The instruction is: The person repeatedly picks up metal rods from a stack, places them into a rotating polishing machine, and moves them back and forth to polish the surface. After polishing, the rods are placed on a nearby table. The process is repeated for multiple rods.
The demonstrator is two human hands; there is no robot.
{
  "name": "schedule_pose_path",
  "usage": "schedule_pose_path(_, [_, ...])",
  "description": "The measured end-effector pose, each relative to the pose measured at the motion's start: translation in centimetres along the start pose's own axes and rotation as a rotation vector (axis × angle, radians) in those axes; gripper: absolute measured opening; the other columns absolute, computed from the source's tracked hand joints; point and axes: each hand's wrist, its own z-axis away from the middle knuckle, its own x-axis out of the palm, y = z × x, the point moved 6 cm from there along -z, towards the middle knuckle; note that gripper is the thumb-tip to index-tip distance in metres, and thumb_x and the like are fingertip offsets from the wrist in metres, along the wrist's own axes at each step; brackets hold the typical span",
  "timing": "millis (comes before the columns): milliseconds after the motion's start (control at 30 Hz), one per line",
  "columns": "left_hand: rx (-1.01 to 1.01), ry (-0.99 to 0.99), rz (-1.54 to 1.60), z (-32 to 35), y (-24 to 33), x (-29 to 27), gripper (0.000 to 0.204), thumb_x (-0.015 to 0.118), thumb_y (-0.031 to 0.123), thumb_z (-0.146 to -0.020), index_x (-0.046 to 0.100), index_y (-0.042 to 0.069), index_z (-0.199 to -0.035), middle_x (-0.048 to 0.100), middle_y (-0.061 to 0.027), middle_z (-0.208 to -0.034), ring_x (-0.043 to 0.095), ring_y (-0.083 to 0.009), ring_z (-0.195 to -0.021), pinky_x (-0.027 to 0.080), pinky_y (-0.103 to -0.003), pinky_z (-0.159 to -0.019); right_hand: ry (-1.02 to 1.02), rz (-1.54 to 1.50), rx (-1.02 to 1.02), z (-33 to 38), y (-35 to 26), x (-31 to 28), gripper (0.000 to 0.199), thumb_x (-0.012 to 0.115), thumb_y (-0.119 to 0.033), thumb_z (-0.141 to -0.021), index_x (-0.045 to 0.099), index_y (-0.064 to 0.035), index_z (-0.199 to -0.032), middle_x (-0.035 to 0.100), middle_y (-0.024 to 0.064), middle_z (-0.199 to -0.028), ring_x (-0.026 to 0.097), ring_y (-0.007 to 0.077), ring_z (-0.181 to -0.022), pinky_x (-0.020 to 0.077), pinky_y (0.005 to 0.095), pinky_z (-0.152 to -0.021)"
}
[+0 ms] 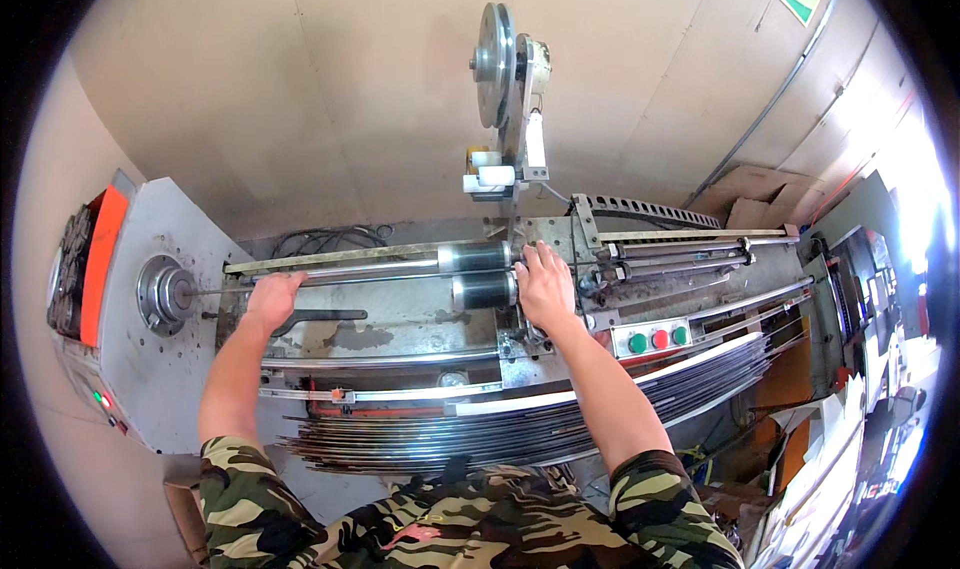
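A thin metal rod (375, 278) runs across the machine from the round chuck (165, 294) on the left toward the carriage in the middle. My left hand (270, 302) is closed around this rod, a little to the right of the chuck. Two black rollers with bright metal ends (484, 291) sit side by side at the carriage. Just right of them, my right hand (546, 287) rests on the carriage (528, 367), its fingers bent over a part that they hide. A dark flat wrench (325, 316) lies on the machine bed beside my left hand.
Many thin rods (440, 441) lie in a bundle along the near side, close to my body. A panel with green and red buttons (658, 339) is at right. Behind the carriage rises an arm with a large pulley wheel (493, 65). Cables (330, 239) lie along the back.
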Motion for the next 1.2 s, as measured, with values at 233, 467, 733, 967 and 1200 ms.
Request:
schedule_pose_path(233, [0.011, 0.038, -0.046, -1.8, 4.5, -0.2, 0.034, 0.049, 0.004, -0.087, 0.061, 0.012, -0.119, 0.07, -0.0165, -0.095, 0.066, -0.0367, -0.095, 0.052, -0.048, -0.083, 0.027, -0.017, -0.024, 0.0, 0.1, -0.1, 0.039, 0.052, -0.028, -0.098, 0.057, -0.0024, -0.127, 0.052, 0.0229, -0.139, 0.049, 0.0379, -0.128, 0.0372, 0.0473, -0.108])
schedule_pose_path(467, [-0.005, -0.009, -0.098, -4.1, 11.8, 0.2, 0.034, 0.048, 0.006, -0.089, 0.059, 0.012, -0.12, 0.069, -0.0152, -0.095, 0.065, -0.0354, -0.095, 0.051, -0.048, -0.082, 0.039, -0.075, -0.038, 0.4, 0.6, -0.9, 0.039, 0.053, -0.026, -0.097, 0.056, -0.0019, -0.128, 0.051, 0.0234, -0.139, 0.049, 0.0379, -0.127, 0.0367, 0.0478, -0.107])
schedule_pose_path(733, [0.033, 0.022, -0.046, -6.4, 17.7, 1.1, 0.034, 0.049, 0.009, -0.09, 0.059, 0.012, -0.123, 0.068, -0.017, -0.094, 0.064, -0.038, -0.094, 0.051, -0.05, -0.08, 0.065, -0.135, -0.049, 0.8, 1.4, -1.1, 0.041, 0.054, -0.024, -0.097, 0.055, -0.0005, -0.13, 0.052, 0.0236, -0.138, 0.049, 0.0361, -0.128, 0.0348, 0.0466, -0.109])
schedule_pose_path(967, [-0.015, 0.011, -0.042, -7.4, 21.8, 1.3, 0.035, 0.051, 0.007, -0.088, 0.06, 0.012, -0.122, 0.068, -0.0163, -0.093, 0.065, -0.0364, -0.093, 0.051, -0.049, -0.079, 0.024, -0.174, -0.068, 0.9, 1.9, -1.1, 0.043, 0.054, -0.025, -0.096, 0.052, -0.0017, -0.133, 0.05, 0.022, -0.141, 0.047, 0.0356, -0.13, 0.0338, 0.0468, -0.11])
schedule_pose_path(1200, [-0.023, 0.004, -0.056, -8.2, 24.7, 0.2, 0.031, 0.05, 0.007, -0.089, 0.061, 0.012, -0.118, 0.069, -0.0153, -0.09, 0.067, -0.0346, -0.093, 0.053, -0.047, -0.079, 0.01, -0.192, -0.043, 1.0, 2.0, -1.0, 0.044, 0.054, -0.025, -0.096, 0.052, -0.0026, -0.134, 0.05, 0.0218, -0.142, 0.046, 0.0362, -0.132, 0.0316, 0.0477, -0.112])
